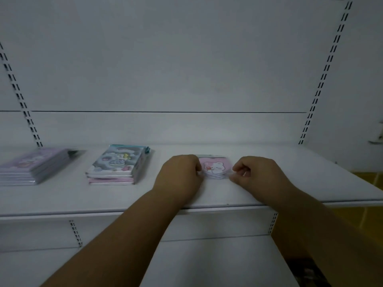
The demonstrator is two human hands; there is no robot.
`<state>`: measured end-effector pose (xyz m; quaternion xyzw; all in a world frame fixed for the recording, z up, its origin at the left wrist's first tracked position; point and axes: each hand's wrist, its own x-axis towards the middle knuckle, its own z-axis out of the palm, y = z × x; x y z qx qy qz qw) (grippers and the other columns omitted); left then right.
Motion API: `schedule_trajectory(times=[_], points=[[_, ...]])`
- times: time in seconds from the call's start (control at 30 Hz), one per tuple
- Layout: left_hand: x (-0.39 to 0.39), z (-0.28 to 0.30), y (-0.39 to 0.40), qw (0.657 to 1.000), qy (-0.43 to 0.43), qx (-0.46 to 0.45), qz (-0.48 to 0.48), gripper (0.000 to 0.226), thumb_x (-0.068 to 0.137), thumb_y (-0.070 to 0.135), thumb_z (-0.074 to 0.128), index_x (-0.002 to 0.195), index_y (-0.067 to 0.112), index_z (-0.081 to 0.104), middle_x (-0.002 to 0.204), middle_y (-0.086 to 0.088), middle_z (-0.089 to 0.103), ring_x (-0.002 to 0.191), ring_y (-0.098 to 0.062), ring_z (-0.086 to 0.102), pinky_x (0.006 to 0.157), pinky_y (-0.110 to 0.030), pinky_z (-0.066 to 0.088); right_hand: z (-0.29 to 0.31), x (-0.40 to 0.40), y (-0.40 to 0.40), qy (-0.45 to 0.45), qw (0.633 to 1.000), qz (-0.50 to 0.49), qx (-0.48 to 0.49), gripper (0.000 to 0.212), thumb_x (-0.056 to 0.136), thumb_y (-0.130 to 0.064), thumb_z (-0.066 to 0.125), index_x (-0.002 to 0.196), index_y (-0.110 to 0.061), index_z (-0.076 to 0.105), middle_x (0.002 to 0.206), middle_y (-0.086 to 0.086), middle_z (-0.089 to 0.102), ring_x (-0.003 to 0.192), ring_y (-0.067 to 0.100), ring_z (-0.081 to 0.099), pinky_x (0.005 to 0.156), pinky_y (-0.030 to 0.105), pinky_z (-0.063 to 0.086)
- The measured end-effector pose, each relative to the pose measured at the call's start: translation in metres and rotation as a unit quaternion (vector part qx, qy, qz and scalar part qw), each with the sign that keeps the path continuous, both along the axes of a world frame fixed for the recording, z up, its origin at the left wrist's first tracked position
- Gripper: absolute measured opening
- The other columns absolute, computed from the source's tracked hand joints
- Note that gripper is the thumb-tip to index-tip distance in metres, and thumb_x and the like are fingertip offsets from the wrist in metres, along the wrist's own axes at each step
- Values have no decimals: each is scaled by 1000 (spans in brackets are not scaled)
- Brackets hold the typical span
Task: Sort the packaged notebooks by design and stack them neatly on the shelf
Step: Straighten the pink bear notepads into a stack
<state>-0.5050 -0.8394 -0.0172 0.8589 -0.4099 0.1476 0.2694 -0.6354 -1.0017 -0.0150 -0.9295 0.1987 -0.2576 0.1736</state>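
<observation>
A pink packaged notebook (214,167) with a white bear design lies flat on the white shelf (228,195), right of centre. My left hand (179,175) grips its left edge with curled fingers. My right hand (257,171) pinches its right edge. To the left stands a stack of notebooks (118,164) with a blue-grey cloud design on top and pink ones beneath. Further left is a purple stack (34,165), partly blurred.
The white back wall carries slotted uprights at left (22,104) and right (323,77). A lower shelf (207,264) sits beneath my forearms. A yellow floor strip (371,179) shows at the right edge.
</observation>
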Motion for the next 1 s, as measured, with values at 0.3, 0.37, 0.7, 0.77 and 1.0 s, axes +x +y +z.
schedule_trajectory(times=[0.3, 0.37, 0.7, 0.77, 1.0], points=[[-5, 4, 11, 999, 28, 4, -23, 9, 82, 29, 68, 89, 24, 71, 89, 6, 71, 83, -13, 62, 75, -22, 45, 4, -9, 12, 0, 1000, 6, 9, 14, 79, -24, 74, 90, -17, 74, 78, -6, 68, 72, 7, 60, 74, 23, 48], [-6, 3, 15, 999, 27, 5, -28, 9, 81, 31, 67, 88, 26, 72, 88, 8, 71, 82, -11, 62, 75, -23, 48, 3, -13, 15, 10, 1000, 13, 6, 13, 79, -27, 74, 90, -20, 74, 77, -10, 66, 71, 4, 59, 70, 16, 45], [-7, 2, 24, 998, 34, 4, -53, 9, 83, 28, 65, 90, 26, 71, 92, 7, 71, 86, -12, 61, 76, -22, 46, 3, -21, 22, 5, 1000, 22, 4, 6, 83, -25, 70, 85, -21, 72, 72, -16, 61, 67, -4, 54, 60, 1, 35], [-7, 1, 23, 998, 37, -1, -52, 8, 82, 28, 66, 88, 26, 71, 90, 8, 71, 84, -12, 62, 75, -23, 47, 2, -20, 21, 0, 1000, 22, 0, 5, 82, -24, 70, 85, -20, 72, 72, -15, 60, 67, -4, 54, 62, 2, 36], [-6, -3, 24, 998, 44, -10, -49, 5, 81, 31, 66, 83, 30, 70, 84, 11, 69, 77, -7, 58, 71, -22, 47, 2, -19, 17, -3, 999, 31, -19, 3, 82, -28, 69, 82, -25, 70, 81, -8, 59, 73, 5, 55, 65, 15, 37]])
